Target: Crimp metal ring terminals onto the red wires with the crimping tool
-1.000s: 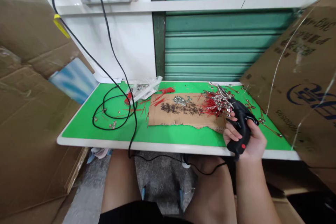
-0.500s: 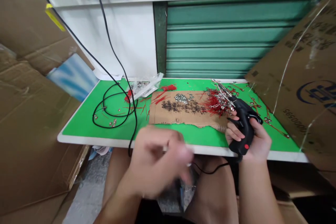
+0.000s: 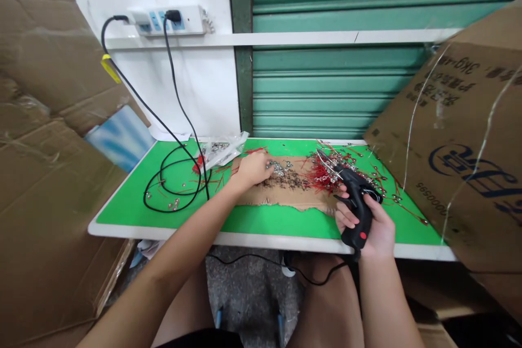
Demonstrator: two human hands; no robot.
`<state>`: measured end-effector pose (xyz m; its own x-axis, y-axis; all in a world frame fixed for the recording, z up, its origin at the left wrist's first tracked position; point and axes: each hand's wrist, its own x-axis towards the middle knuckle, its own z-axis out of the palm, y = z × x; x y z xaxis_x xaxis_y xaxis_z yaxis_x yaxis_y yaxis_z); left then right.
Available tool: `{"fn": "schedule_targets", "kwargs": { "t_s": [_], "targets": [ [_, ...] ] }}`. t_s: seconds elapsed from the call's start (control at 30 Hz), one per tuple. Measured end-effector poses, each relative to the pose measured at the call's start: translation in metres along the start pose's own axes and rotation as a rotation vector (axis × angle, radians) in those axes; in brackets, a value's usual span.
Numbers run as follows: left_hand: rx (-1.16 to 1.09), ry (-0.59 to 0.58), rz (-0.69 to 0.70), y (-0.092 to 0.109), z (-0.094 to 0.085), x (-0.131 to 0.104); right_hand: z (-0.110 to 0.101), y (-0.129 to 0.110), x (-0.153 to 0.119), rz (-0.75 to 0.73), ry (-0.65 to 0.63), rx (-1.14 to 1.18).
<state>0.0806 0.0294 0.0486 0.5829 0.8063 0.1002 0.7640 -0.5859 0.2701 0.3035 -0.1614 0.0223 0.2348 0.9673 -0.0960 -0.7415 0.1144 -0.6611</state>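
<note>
My left hand (image 3: 255, 168) reaches over the left part of a torn cardboard piece (image 3: 285, 196), its fingertips at a small pile of silver beads (image 3: 281, 167). Those fingers are bent, and whether a bead is between them is too small to tell. Wrapped round the handle of a black glue gun (image 3: 356, 206) is my right hand (image 3: 377, 223). The gun's nozzle points up and left, over a heap of red stems with silver ends (image 3: 326, 174) on the cardboard's right part. Dark marks cover the middle of the cardboard.
Black cables (image 3: 173, 73) run from a power strip (image 3: 191, 19) and coil on the green tabletop (image 3: 134, 196). Behind my left hand lies a clear plastic bag (image 3: 228, 153). Large cardboard boxes stand left (image 3: 44, 201) and right (image 3: 468, 174). Loose stems lie at the table's right.
My left hand has moved from in front of the table forward to the bead pile. The right hand still holds the glue gun. The view has tilted up.
</note>
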Motion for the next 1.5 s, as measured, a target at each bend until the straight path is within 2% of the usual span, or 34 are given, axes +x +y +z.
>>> {"fn": "schedule_targets", "kwargs": {
  "t_s": [0.17, 0.37, 0.53, 0.73, 0.87, 1.1, 1.2, 1.4, 1.5],
  "targets": [
    [0.057, -0.027, 0.072, 0.001, 0.007, 0.012, -0.001, 0.000, 0.001, 0.010, -0.016, 0.001],
    [0.040, -0.018, 0.065, 0.003, 0.010, 0.013, -0.002, 0.000, 0.002, 0.031, -0.023, 0.023],
    [0.056, -0.020, 0.110, 0.003, 0.012, 0.015, -0.003, 0.000, 0.002, 0.018, -0.022, 0.012],
    [0.015, -0.077, 0.187, -0.001, 0.004, 0.020, -0.003, 0.000, 0.002, 0.016, -0.028, 0.016],
    [0.087, -0.112, 0.158, 0.002, -0.002, 0.022, -0.003, 0.000, 0.001, 0.014, -0.033, 0.006],
    [0.168, -0.129, 0.137, 0.007, -0.002, 0.025, -0.001, 0.000, 0.001, 0.010, -0.030, 0.006],
    [0.175, -0.099, 0.144, 0.005, -0.002, 0.025, 0.000, 0.000, 0.000, 0.004, -0.028, 0.001],
    [0.141, 0.061, 0.117, -0.004, 0.000, 0.014, -0.001, 0.000, 0.001, 0.002, -0.026, 0.000],
    [0.128, 0.081, 0.104, -0.005, -0.003, 0.004, -0.003, 0.001, 0.001, 0.003, -0.020, 0.009]
  ]
}}
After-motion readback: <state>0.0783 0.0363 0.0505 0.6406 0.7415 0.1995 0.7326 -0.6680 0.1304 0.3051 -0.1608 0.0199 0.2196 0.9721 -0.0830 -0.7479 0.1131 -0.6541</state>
